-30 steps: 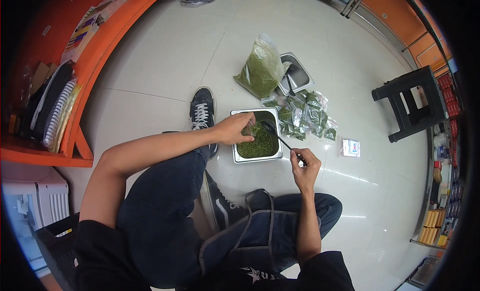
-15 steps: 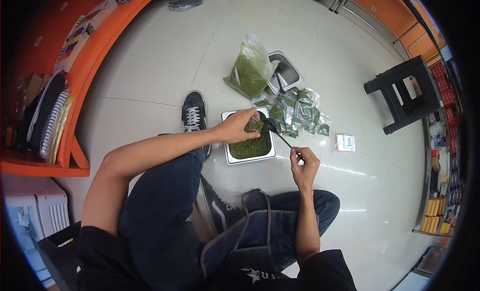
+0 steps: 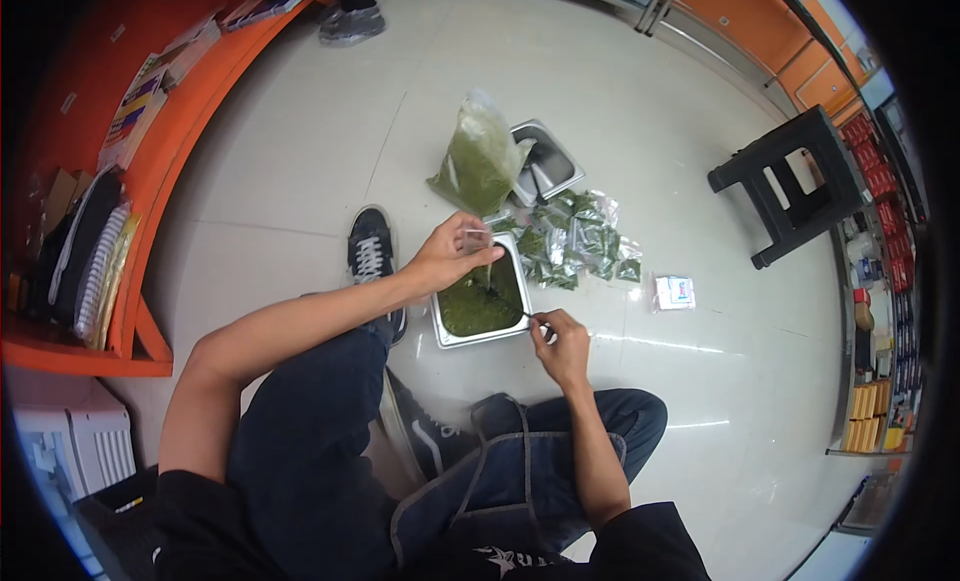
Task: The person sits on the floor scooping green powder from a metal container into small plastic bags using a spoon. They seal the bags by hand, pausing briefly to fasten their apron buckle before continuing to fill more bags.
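Left hand [image 3: 445,259] pinches a small clear bag [image 3: 478,243] over the steel tray [image 3: 445,333] of green flakes on the floor. Right hand [image 3: 562,338] grips a spoon [image 3: 510,304] by its handle. Bag judged light, limp, slippery; hold at its mouth. Filled packets [image 3: 578,246] lie beside.

A shop: orange counter [image 3: 190,111], stocked shelves [image 3: 880,281], black stool [image 3: 790,181], tiled floor [image 3: 300,181].

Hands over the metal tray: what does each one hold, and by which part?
Left hand pinches a small clear bag by its top edge; right hand holds a spoon by its handle end.
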{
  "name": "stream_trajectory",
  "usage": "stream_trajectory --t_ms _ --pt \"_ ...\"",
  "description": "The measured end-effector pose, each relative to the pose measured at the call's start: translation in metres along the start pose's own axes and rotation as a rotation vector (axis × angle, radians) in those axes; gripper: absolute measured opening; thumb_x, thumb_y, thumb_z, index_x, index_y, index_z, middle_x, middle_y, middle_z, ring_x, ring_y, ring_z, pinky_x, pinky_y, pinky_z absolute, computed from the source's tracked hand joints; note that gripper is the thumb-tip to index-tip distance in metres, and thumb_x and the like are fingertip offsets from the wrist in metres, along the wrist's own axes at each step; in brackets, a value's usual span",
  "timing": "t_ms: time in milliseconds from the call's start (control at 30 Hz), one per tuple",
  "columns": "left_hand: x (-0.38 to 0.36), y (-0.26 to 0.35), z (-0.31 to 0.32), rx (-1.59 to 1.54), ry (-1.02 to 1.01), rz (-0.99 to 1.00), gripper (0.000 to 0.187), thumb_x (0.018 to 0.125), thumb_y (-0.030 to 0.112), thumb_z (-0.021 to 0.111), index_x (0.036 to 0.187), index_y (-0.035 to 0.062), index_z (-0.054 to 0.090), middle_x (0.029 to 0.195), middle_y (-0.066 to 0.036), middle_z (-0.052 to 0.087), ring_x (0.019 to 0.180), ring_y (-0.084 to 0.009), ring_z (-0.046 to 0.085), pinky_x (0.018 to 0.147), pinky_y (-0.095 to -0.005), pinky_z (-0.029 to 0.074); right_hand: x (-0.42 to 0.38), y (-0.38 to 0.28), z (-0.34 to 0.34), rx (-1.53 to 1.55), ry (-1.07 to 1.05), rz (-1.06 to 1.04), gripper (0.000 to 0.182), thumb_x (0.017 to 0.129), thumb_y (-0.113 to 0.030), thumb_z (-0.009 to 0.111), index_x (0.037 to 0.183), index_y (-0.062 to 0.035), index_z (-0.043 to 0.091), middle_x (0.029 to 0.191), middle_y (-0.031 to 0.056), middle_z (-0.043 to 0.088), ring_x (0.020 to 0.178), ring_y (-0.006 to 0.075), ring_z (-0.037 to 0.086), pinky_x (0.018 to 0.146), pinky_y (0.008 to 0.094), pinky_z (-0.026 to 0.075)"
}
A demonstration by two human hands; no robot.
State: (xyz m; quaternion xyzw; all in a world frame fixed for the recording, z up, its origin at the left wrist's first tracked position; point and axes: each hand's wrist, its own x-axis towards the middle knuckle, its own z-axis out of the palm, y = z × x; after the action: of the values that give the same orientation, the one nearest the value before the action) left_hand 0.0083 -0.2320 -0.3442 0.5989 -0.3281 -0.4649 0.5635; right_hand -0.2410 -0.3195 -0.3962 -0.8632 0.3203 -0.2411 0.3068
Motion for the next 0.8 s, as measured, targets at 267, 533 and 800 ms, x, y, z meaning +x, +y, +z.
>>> stream_trajectory --t_ms 267,533,800 --pt "-0.007 0.003 0.005 0.307 0.020 0.282 0.044 0.081 0.009 0.082 0.108 0.0034 0.048 0.095 -0.007 0.063 0.092 -0.0119 0.059 0.083 -0.0277 0.049 0.013 0.004 0.002 -0.225 0.049 -0.308 0.026 0.076 -0.008 0.073 0.101 -0.0085 0.068 0.100 0.0078 0.067 0.091 0.0260 0.064 0.080 0.0401 0.048" --pt "-0.011 -0.009 0.007 0.180 -0.003 0.186 0.046 0.085 0.012 0.080 0.115 0.0048 0.045 0.103 -0.007 0.058 0.099 -0.0127 0.058 0.088 -0.0285 0.048 0.052 -0.073 -0.021 0.270 0.072 -0.238 0.040 0.084 -0.019 0.078 0.114 0.0025 0.064 0.101 0.0139 0.064 0.085 0.0281 0.066 0.075 0.0358 0.053" --pt "-0.022 -0.011 -0.002 0.031 -0.074 -0.036 0.042 0.093 0.017 0.072 0.120 0.0039 0.043 0.110 -0.009 0.057 0.105 -0.0148 0.059 0.091 -0.0289 0.048 0.051 -0.075 0.005 0.423 -0.015 -0.121 0.021 0.084 -0.011 0.076 0.100 0.0024 0.071 0.082 0.0120 0.069 0.068 0.0171 0.065 0.063 0.0296 0.052"
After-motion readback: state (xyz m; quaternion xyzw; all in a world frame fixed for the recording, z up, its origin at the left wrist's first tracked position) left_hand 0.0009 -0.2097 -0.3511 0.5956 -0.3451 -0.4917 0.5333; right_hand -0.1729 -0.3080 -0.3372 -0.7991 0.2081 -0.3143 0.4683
